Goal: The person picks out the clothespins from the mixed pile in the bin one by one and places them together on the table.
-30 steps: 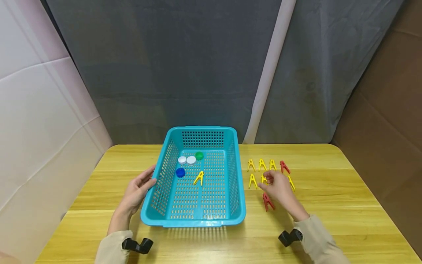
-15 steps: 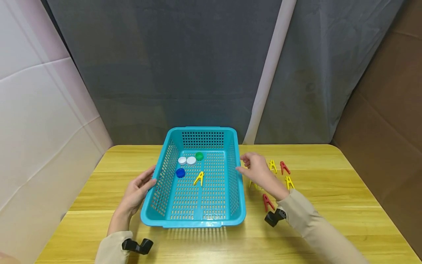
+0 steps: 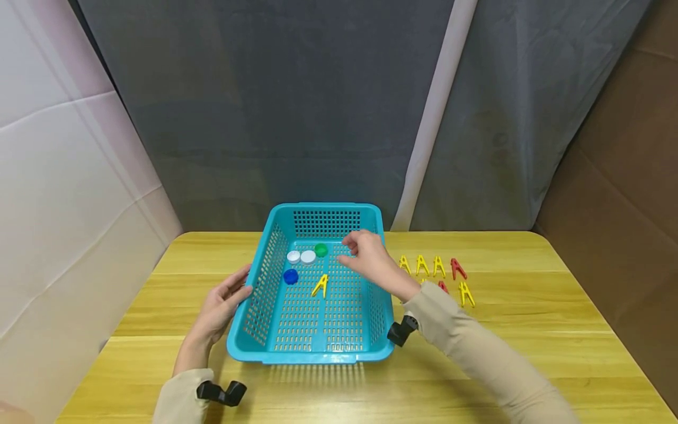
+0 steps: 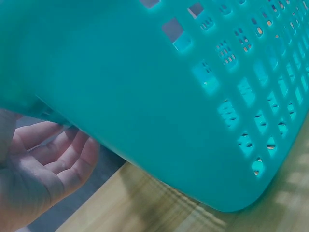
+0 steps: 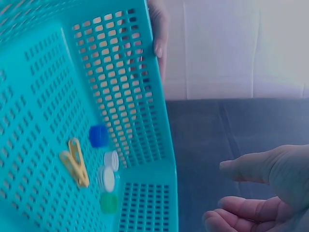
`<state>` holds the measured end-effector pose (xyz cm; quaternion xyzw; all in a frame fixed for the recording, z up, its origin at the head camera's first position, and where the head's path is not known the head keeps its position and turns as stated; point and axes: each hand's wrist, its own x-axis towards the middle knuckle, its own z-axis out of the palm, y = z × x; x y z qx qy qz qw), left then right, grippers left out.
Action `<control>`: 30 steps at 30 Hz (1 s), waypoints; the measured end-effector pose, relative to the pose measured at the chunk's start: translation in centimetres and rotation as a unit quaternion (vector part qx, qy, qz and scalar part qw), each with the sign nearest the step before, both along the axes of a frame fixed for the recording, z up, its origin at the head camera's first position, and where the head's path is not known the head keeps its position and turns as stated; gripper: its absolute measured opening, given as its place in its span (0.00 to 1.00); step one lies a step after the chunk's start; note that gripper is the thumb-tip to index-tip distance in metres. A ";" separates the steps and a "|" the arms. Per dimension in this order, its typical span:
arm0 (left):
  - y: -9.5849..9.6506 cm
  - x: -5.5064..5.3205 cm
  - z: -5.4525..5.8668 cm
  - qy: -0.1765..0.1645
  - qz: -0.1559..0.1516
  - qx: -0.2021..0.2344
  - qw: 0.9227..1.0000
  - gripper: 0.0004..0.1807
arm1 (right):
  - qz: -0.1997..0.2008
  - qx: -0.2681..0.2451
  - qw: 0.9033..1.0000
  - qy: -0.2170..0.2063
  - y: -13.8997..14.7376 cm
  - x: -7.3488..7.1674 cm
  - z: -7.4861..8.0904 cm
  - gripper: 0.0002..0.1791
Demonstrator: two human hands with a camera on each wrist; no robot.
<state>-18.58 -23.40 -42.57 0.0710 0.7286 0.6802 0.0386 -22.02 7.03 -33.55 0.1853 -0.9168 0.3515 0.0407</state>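
Note:
My left hand (image 3: pixel 219 306) holds the left side of a turquoise plastic basket (image 3: pixel 312 358), thumb at the rim and fingers outside the wall. My right hand (image 3: pixel 368 259) hovers over the basket's right half, thumb and fingers apart; the right wrist view shows nothing between them. Inside the basket lie a yellow clothespin (image 3: pixel 321 285), a blue bottle cap (image 3: pixel 290 277), two white caps (image 3: pixel 308 257) and a green cap (image 3: pixel 321 250). More yellow clothespins (image 3: pixel 439 267) and red clothespins (image 3: pixel 458 269) lie on the table to the right, some hidden behind my right forearm.
The wooden table (image 3: pixel 529 330) carries the basket in its middle. A grey cloth (image 3: pixel 286 118) hangs behind the far edge, with a pale wall (image 3: pixel 79 206) at the left and a brown panel (image 3: pixel 620 194) at the right. Black wrist cameras (image 3: pixel 402 330) sit on both sleeves.
My right hand has moved left from above the clothespins, past the basket's right rim, to over its inside. My left hand and the things in the basket stay where they were.

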 end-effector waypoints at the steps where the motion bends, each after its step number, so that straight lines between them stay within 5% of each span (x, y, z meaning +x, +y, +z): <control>1: 0.0 0.0 0.0 0.000 -0.001 -0.001 1.000 0.33 | 0.002 0.000 1.000 -0.005 -0.5 -0.2 0.0 0.16; 12: -0.1 -0.2 -0.1 0.000 0.000 -0.001 1.000 0.33 | 0.034 0.000 0.998 -0.052 -4.4 -1.2 -0.7 0.17; 21: 0.1 -0.1 0.3 -0.001 0.004 -0.006 1.000 0.32 | 0.018 0.020 0.995 -0.100 -5.7 -2.3 -3.0 0.10; 26: 0.0 -0.1 0.2 -0.006 0.006 -0.010 1.000 0.32 | 0.005 0.043 0.993 -0.110 -5.9 -2.9 -4.6 0.30; 30: 0.0 -0.1 0.0 -0.004 0.001 -0.001 1.000 0.33 | -0.009 0.085 0.988 -0.128 -6.2 -3.1 -5.7 0.32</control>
